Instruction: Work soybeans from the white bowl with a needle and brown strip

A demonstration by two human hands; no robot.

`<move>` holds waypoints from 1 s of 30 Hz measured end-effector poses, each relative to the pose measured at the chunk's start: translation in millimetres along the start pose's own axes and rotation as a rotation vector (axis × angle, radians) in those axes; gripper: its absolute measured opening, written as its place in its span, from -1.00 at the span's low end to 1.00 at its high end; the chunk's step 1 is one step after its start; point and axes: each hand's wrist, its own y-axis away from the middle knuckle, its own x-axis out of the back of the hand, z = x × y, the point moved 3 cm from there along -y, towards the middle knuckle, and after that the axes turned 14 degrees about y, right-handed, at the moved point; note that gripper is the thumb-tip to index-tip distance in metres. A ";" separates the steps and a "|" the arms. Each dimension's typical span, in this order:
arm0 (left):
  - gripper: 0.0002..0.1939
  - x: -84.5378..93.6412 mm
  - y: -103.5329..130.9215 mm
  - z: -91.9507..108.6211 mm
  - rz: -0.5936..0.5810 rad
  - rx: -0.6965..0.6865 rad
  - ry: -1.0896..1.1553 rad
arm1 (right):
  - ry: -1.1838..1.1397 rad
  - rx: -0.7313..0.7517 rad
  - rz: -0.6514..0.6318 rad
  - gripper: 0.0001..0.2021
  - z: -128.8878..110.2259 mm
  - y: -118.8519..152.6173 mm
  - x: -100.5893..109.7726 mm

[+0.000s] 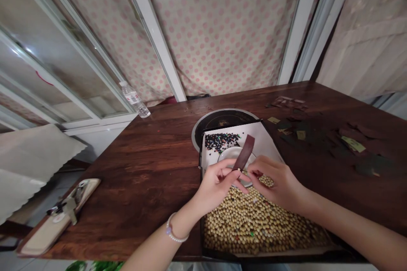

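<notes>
My left hand (214,184) is closed on a dark reddish-brown strip (245,151), which sticks up and leans to the right. A small pale bead (239,170) shows at the left thumb tip. Close beside it, my right hand (278,182) has its thumb and forefinger pinched together; whatever lies between them is too small to make out. Both hands are above a black-edged tray (273,144) with a pale lining. Many tan round beads (254,228) fill its near part, and a white dish (227,152) sits behind the hands, partly hidden by them.
Small dark and coloured beads (219,140) lie in the tray's far left corner. A round black plate (206,125) is behind the tray. Scraps (302,135) are scattered at right. A plastic bottle (135,99) stands at the far left edge, and a clamp-like tool (68,207) rests at left.
</notes>
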 end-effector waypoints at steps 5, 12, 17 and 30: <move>-0.70 0.3 0.2 -0.6 -0.010 0.000 -0.014 | 0.032 -0.018 0.084 -0.89 -0.6 0.2 2.3; -0.71 -0.3 0.0 -1.6 -0.012 0.016 0.000 | 0.050 -0.015 0.081 -0.90 -1.7 0.4 1.4; -0.70 -0.7 0.1 -1.4 -0.017 0.014 -0.020 | 0.045 -0.015 0.089 -0.90 -1.3 0.9 0.6; -0.74 -1.4 0.1 -1.8 0.002 0.006 -0.037 | 0.041 0.026 0.086 -0.89 -3.5 0.3 0.0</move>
